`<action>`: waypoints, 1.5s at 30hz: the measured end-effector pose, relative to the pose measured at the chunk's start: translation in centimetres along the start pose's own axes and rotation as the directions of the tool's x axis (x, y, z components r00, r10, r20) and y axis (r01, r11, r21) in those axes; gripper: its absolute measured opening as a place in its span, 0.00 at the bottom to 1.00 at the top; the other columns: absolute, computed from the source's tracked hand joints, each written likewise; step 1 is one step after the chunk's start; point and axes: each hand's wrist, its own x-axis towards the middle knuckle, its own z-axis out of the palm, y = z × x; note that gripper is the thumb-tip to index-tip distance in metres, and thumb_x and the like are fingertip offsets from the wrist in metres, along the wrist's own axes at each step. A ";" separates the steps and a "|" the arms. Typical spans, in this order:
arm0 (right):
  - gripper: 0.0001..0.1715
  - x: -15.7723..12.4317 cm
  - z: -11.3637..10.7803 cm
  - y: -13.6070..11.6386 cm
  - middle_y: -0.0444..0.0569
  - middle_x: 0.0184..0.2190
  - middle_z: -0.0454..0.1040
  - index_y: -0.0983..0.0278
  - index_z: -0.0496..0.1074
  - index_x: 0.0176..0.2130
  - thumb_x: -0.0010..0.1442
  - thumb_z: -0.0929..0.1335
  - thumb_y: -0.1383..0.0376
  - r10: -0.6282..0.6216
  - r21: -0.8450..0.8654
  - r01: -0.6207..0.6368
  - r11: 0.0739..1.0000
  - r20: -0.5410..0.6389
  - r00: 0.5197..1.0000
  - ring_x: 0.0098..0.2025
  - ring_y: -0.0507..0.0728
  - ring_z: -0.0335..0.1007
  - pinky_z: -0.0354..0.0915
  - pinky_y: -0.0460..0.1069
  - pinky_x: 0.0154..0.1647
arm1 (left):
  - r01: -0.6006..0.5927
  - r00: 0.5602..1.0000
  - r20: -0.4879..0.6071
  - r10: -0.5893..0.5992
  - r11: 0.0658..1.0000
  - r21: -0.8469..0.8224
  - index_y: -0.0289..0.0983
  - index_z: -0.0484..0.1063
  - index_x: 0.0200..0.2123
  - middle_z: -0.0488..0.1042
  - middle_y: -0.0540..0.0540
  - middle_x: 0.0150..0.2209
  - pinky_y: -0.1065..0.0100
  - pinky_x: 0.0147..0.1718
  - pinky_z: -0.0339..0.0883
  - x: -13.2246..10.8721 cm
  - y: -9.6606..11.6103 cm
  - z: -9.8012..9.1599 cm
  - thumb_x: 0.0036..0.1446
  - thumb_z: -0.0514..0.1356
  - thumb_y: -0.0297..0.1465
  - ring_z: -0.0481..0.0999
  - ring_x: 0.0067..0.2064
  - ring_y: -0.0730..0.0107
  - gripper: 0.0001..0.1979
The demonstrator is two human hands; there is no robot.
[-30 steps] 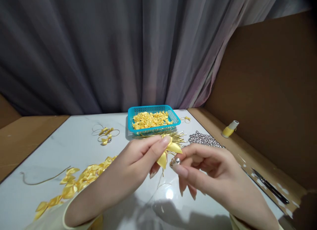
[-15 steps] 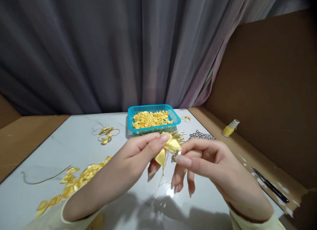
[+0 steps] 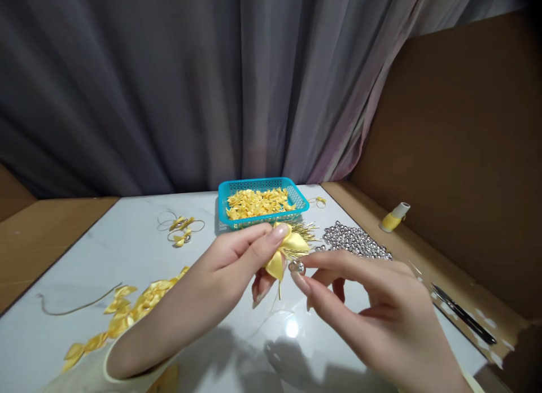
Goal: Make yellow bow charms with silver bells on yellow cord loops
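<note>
L hand (image 3: 239, 263): narrow pinch, thumb on top, fingers folded underneath; holds yellow satin bow (image 3: 276, 265) by its L end.
R hand (image 3: 381, 311): thumb + index tips closed to a small pinch on silver bead cluster (image 3: 297, 267); other fingers curled below, loosely bent.
Yellow satin bow: betw. the two hands, up off the tabletop (image 3: 105, 240); one lobe points R toward R index tip, another points down twd wearer.
Silver bead cluster: just R of the lower lobe, below the R-pointing one; bow therefore lies L and slightly up from R fingertips. R hand is nearer the beads, L hand nearer the bow.
Gap, bow to beads: v. small; can't tell if touching, view too coarse there.
Stem end (image 3: 279, 291): thin, hangs approx. vertical below bow.
Gold wire bundle (image 3: 308, 230): behind the bow, strands fanning R, at near side of basket.
Blue basket (image 3: 221, 201): beyond the hands, w/ yellow ribbon pieces (image 3: 258, 202) inside.
Bead pile (image 3: 355, 239): beyond R hand, near R edge of tabletop.
Loose bows (image 3: 148, 300): in a strip L of L forearm, partly hidden by it.
Wire-looped bows (image 3: 181, 229): farther off, L of basket.
</note>
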 end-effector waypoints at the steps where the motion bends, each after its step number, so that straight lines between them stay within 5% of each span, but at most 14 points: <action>1: 0.05 0.1 -0.1 -0.1 0.39 0.20 0.73 0.66 0.74 0.35 0.55 0.70 0.73 -0.009 -0.031 0.010 0.999 0.010 1.000 0.20 0.45 0.67 0.62 0.39 0.19 | -0.003 1.000 0.001 0.003 1.000 0.006 0.38 0.62 0.21 0.64 0.55 0.20 0.73 0.29 0.62 0.0 0.0 0.0 0.65 0.49 0.44 0.66 0.26 0.74 0.23; 12: 0.05 -0.1 -0.7 -0.5 0.40 0.20 0.72 0.64 0.73 0.36 0.57 0.70 0.70 -0.007 -0.110 0.012 0.994 0.047 0.999 0.19 0.46 0.66 0.55 0.39 0.11 | -0.034 0.999 0.016 0.034 0.999 -0.011 0.38 0.65 0.22 0.64 0.56 0.19 0.76 0.26 0.63 -0.1 -0.2 0.1 0.64 0.50 0.44 0.66 0.23 0.77 0.22; 20: 0.08 -0.8 -0.6 -0.9 0.38 0.18 0.69 0.60 0.72 0.38 0.57 0.69 0.71 -0.010 -0.128 0.004 0.992 -0.047 0.999 0.16 0.47 0.62 0.69 0.42 0.23 | -0.047 0.999 0.009 0.047 0.998 0.030 0.39 0.64 0.23 0.63 0.56 0.20 0.77 0.27 0.63 0.0 -0.2 0.4 0.65 0.48 0.44 0.67 0.24 0.77 0.22; 29: 0.09 0.0 -0.2 -0.1 0.41 0.21 0.71 0.67 0.72 0.41 0.58 0.66 0.75 -0.119 -0.160 0.118 0.980 0.003 0.993 0.19 0.46 0.63 0.63 0.40 0.20 | -0.212 0.976 0.011 0.215 0.950 0.228 0.39 0.62 0.23 0.63 0.56 0.21 0.77 0.26 0.61 0.2 -0.8 0.8 0.68 0.45 0.38 0.65 0.23 0.79 0.21; 33: 0.07 -0.2 -0.1 0.1 0.42 0.21 0.70 0.67 0.72 0.34 0.59 0.65 0.75 -0.120 -0.192 0.129 0.973 0.055 0.991 0.19 0.46 0.61 0.57 0.40 0.17 | -0.245 0.966 0.001 0.257 0.920 0.307 0.39 0.61 0.23 0.63 0.56 0.21 0.75 0.25 0.61 0.3 -1.3 0.9 0.68 0.44 0.37 0.66 0.23 0.78 0.21; 45: 0.10 -0.2 0.2 0.3 0.46 0.17 0.69 0.70 0.72 0.31 0.59 0.63 0.75 -0.148 -0.325 0.169 0.931 0.091 0.985 0.20 0.52 0.70 0.65 0.44 0.22 | -0.289 0.939 -0.035 0.341 0.843 0.453 0.39 0.64 0.25 0.62 0.58 0.19 0.77 0.24 0.59 0.5 -1.7 1.4 0.68 0.48 0.34 0.66 0.21 0.81 0.17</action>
